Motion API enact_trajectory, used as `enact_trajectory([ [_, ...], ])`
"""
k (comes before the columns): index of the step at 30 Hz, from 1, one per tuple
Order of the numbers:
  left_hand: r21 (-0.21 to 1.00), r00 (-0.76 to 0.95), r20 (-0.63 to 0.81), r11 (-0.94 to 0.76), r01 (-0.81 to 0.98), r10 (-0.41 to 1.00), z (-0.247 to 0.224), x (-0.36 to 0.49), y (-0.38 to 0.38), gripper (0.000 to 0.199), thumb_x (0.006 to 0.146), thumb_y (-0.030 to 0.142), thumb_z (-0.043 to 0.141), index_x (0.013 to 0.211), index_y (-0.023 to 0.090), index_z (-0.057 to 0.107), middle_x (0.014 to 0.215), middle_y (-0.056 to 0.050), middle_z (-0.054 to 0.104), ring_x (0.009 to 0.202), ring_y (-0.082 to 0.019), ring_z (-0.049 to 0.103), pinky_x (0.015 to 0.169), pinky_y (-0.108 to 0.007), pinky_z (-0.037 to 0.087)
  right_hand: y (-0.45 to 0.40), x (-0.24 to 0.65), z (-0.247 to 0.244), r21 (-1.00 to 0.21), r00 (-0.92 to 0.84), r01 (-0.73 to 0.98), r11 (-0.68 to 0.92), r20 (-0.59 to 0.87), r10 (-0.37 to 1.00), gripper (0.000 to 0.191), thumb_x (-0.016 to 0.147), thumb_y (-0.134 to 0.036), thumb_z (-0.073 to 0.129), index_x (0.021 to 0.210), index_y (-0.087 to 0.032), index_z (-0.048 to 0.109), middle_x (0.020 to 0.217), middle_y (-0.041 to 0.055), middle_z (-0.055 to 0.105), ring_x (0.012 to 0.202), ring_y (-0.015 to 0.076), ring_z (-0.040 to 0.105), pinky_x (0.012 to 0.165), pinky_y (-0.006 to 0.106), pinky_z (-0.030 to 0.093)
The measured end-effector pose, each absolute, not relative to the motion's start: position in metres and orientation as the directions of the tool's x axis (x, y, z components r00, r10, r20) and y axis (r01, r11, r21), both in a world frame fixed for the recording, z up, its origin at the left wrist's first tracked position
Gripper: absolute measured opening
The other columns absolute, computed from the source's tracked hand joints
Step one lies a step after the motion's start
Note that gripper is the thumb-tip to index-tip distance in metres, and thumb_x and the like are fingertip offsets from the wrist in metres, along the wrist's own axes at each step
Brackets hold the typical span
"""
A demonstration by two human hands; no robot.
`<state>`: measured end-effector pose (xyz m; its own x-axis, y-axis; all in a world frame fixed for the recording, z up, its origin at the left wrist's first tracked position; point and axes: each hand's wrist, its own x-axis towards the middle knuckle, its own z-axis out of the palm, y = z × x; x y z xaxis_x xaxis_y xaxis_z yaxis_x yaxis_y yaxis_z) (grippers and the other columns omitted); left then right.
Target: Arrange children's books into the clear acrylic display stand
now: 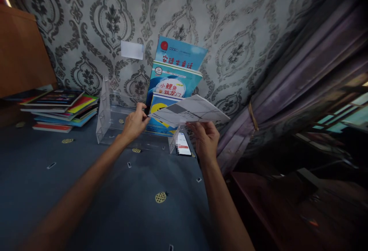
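My right hand point(207, 139) grips the lower edge of a thin white-and-grey book point(198, 112), which is tilted in front of the standing books. At the left edge of those books is my left hand point(135, 122), its fingers curled together by the corner of the white-and-grey book; what they pinch is hidden. Several picture books stand in a clear acrylic rack point(104, 114): a light-blue book point(181, 53) at the back, a teal book point(175, 80) before it, and a blue-and-yellow book point(161, 113) in front, partly covered.
A phone point(183, 143) with a lit screen lies by the rack's right end. Stacked books point(61, 107) lie left of the rack on the dark blue tablecloth point(115, 205). Patterned wallpaper is behind, with a white card point(132, 50) on it. A purple curtain point(276, 78) hangs right.
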<state>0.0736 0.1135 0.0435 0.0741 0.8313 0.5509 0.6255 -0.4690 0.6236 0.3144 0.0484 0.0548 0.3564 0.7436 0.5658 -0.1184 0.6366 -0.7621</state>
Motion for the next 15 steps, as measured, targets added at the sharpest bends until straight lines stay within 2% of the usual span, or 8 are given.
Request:
enact_trajectory([
  [9, 0.584, 0.177, 0.551, -0.528, 0.617, 0.816, 0.038, 0.064, 0.103, 0.02, 0.086, 0.022, 0.058, 0.106, 0.024, 0.061, 0.099, -0.003, 0.078, 0.081, -0.021, 0.07, 0.074, -0.031, 0.048, 0.054, 0.311, 0.047, -0.74, 0.352, -0.034, 0.672, 0.621, 0.701, 0.024, 0.076, -0.041, 0.082, 0.088, -0.023, 0.071, 0.089, -0.0029, 0.076, 0.081, 0.0144, 0.071, 0.091, 0.037, 0.061],
  [15, 0.567, 0.224, 0.544, -0.551, 0.612, 0.808, 0.03, 0.064, 0.099, 0.022, 0.086, 0.018, 0.056, 0.105, 0.022, 0.064, 0.103, -0.004, 0.078, 0.085, -0.022, 0.07, 0.078, -0.032, 0.05, 0.053, 0.309, 0.047, -0.737, 0.361, -0.021, 0.676, 0.625, 0.692, 0.027, 0.076, -0.044, 0.082, 0.089, -0.023, 0.071, 0.086, -0.0025, 0.076, 0.085, 0.0158, 0.071, 0.09, 0.038, 0.061],
])
